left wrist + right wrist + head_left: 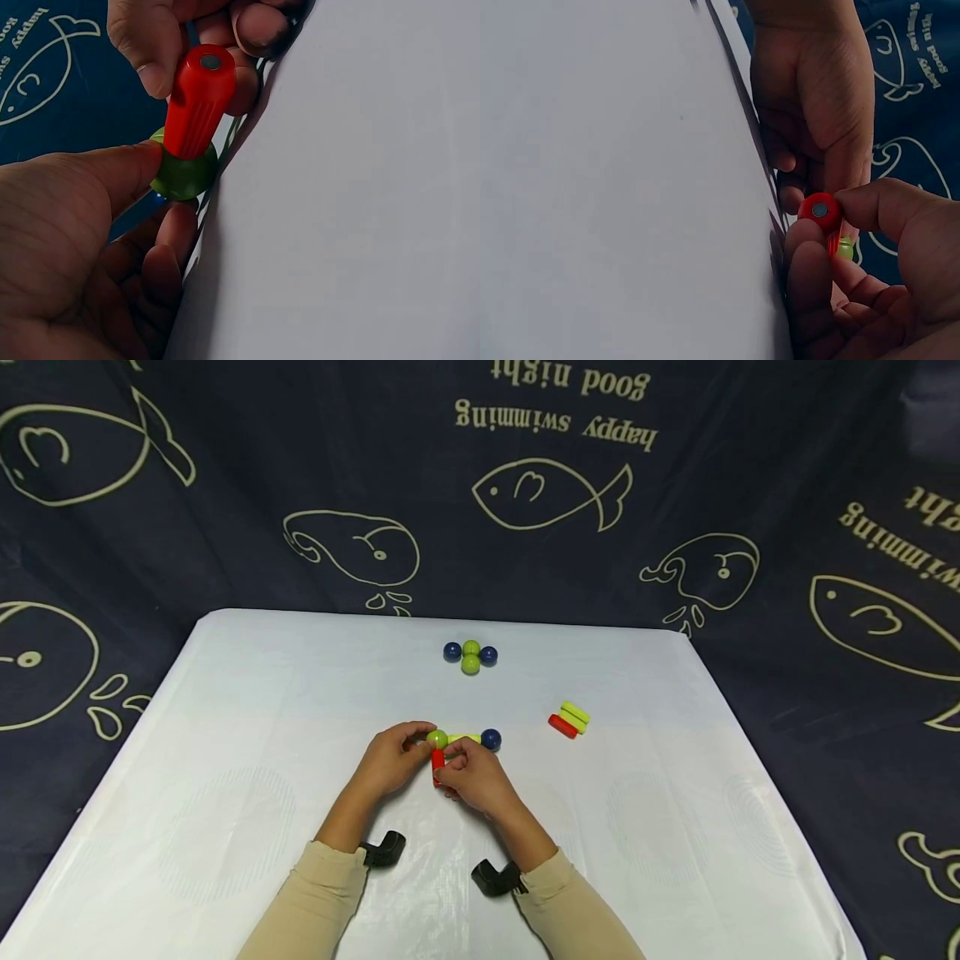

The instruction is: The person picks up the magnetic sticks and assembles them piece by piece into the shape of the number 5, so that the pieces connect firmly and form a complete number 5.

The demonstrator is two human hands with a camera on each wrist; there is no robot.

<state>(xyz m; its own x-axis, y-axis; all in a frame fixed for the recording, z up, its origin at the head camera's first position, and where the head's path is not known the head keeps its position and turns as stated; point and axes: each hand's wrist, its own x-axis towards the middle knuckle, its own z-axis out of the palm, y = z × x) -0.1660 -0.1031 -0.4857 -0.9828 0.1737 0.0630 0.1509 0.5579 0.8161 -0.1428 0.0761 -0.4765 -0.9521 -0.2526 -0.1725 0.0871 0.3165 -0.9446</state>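
the left hand pinches a green ball between thumb and fingers; the right hand pinches a red stick, one end against that ball. a yellow stick joins the green ball to a blue ball on the right. farther out on the white bench sit a cluster of green and blue balls and, nearer, three loose sticks, two yellow, one red.

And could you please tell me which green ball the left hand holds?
The left hand pinches the green ball touching the red rod; the other two green balls sit farther back, beside two blue balls.
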